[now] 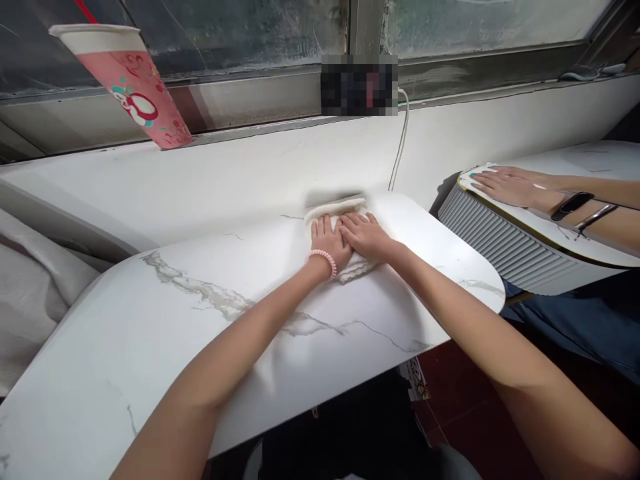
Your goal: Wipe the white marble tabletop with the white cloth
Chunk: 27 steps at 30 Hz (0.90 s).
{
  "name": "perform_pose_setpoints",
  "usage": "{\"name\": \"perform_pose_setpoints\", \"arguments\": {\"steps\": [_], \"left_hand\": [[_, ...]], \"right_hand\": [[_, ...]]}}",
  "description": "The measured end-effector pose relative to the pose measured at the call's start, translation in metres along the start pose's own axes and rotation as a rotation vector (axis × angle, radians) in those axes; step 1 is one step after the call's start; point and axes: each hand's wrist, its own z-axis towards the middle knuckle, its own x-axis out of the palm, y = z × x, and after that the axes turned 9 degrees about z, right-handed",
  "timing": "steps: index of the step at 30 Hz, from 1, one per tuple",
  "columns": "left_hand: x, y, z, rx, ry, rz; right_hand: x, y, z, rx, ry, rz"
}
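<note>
a: where is the cloth (334, 209) found?
b: it is spread on the white marbled table (250, 260), directly beneath both hands, and its far edge is seen just beyond the fingertips. a loose edge is also shown nearer the body, below the palms.

a: and how are the hands held?
b: the left hand (331, 241) is laid flat, fingers stretched forward; the right hand (366, 235) is laid flat beside it, its fingers angled across toward the left one, so that the two are brought together. the cloth is pressed down by both, and it is not gripped in a fist by either.

a: is anything worn?
b: a pink coiled band (323, 264) is worn on the left wrist.

a: what is seen farther from the hands?
b: ahead and well to the left, a pink cup (143, 93) with a red straw is stood on the window ledge (250, 129). ahead and slightly right, a white cable (403, 137) is hung down the wall from a blurred patch.

a: and to the right?
b: another person's hands (515, 187) are rested on a second table (525, 237) with a ribbed side; a dark wristband (573, 205) is worn there. what is covered by those palms cannot be clearly told.
</note>
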Motion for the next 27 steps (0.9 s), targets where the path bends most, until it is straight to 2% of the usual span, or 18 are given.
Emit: {"name": "perform_pose_setpoints", "arguments": {"steps": [4,8,11,14,17,20,24,27], "left_hand": [[-0.008,-0.021,-0.060,0.044,0.005,-0.011],[-0.013,-0.036,-0.110,0.105,0.030,0.008],[-0.017,-0.034,-0.134,0.181,0.015,-0.013],[-0.021,-0.025,-0.149,0.220,0.012,-0.045],[-0.025,-0.009,-0.156,0.213,0.067,-0.047],[-0.027,0.011,-0.152,0.167,0.105,-0.038],[-0.024,0.043,-0.130,0.027,0.106,-0.057],[-0.018,0.068,-0.104,-0.038,0.085,-0.069]], "right_hand": [[-0.004,0.021,-0.047,-0.050,-0.039,-0.003],[0.007,0.043,-0.091,-0.009,-0.213,0.057],[0.018,0.060,-0.115,-0.021,-0.259,0.149],[0.023,0.078,-0.125,-0.030,-0.249,0.203],[0.026,0.095,-0.121,-0.011,-0.215,0.247],[0.030,0.109,-0.105,-0.001,-0.217,0.331],[0.040,0.121,-0.066,-0.019,-0.238,0.451],[0.049,0.124,-0.029,0.006,-0.280,0.433]]}}
